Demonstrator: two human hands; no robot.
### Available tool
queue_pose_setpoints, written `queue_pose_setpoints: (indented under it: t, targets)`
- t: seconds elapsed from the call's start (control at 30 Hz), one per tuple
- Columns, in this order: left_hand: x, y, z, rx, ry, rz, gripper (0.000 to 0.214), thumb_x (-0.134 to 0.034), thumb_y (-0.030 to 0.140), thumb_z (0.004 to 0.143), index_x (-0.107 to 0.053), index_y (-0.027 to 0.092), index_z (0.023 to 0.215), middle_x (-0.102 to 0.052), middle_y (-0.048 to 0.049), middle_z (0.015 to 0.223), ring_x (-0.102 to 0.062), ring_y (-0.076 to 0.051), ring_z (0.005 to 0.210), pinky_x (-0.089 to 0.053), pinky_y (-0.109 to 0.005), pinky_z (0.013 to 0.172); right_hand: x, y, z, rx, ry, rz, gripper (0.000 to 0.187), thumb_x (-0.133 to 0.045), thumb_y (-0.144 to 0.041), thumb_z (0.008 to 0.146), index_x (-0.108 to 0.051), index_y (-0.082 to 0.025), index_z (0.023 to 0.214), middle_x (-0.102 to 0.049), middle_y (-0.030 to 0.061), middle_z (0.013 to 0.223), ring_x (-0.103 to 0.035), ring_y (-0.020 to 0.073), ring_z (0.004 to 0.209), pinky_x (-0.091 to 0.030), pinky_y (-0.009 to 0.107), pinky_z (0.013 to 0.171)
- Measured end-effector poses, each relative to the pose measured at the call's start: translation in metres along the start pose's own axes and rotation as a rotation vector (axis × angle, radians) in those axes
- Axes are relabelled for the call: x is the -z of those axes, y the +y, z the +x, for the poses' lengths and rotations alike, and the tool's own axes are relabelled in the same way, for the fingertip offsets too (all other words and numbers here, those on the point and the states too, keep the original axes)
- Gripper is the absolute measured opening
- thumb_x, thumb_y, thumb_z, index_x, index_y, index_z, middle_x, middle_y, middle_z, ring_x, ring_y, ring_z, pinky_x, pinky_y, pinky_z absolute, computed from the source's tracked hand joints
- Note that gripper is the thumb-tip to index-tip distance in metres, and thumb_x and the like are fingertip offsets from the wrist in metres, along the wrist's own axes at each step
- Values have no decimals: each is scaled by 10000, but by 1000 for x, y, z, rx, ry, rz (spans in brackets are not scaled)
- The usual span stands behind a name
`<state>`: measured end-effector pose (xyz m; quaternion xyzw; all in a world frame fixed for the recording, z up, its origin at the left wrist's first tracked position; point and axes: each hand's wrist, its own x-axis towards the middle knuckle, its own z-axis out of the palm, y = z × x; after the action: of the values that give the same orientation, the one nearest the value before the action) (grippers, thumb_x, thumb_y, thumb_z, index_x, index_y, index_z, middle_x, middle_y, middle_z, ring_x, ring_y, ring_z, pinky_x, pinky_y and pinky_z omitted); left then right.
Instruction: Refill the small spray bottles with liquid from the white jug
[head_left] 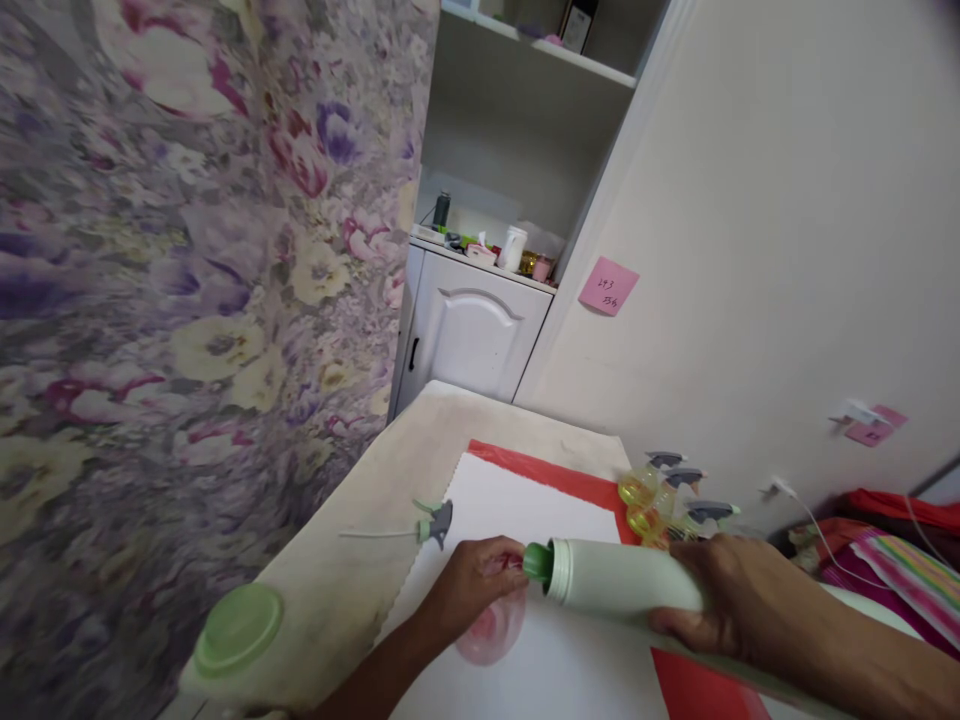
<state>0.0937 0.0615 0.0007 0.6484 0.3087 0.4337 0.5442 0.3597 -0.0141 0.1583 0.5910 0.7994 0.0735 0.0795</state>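
My left hand (480,590) is closed around the neck of a clear pink bottle (489,635), which stands on a white sheet (577,650). My right hand (712,590) grips a pale green bottle (622,575), tipped almost level with its threaded mouth toward my left hand. A green piece (536,562), perhaps a funnel, sits between that mouth and my left fingers; its lower part is hidden. Whether liquid flows I cannot tell. Left of the sheet lies a grey and green spray head (435,525) with a thin tube. A round green lid (238,628) rests near the table's left edge.
Several spray bottles with yellow liquid (641,490) stand at the right by the wall. A red sheet (551,472) lies under the white one on the table (337,560). Folded fabrics (892,570) are piled far right. A white cabinet (469,325) stands behind.
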Motion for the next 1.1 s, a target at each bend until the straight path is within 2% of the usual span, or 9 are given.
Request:
queue_pose_setpoints:
  t: [0.37,0.5,0.73,1.1]
  targets:
    - [0,1,0,7,-3,-6,181,-682,220,737,-749,181,901,-753,-26,858,-649,-214,855,-455,-283,778,2,-2,0,-21,-14,-15,485,-489,-667,784,-652,-211,791,-729,105,709,-697,335,632,-281,317,513]
    - [0,-1,0,-5,-6,-11,176,-673,211,747,-746,180,904,-747,-24,858,-644,-206,852,-451,-274,778,1,0,0,-8,-22,7,490,-464,-666,801,-644,-212,773,-723,95,681,-695,319,607,-258,309,500]
    - [-1,-2,1,-9,-4,3,176,-680,205,738,-748,178,898,-747,-25,847,-645,-206,839,-455,-277,770,0,3,1,15,11,-15,474,-485,-663,794,-647,-218,768,-720,89,671,-687,306,580,-251,305,490]
    - [0,-1,1,-8,-9,-4,188,-678,221,748,-749,181,917,-761,-31,882,-657,-219,874,-464,-286,792,9,-5,2,-20,-54,9,505,-470,-675,795,-659,-206,791,-730,113,710,-684,311,621,-292,312,516]
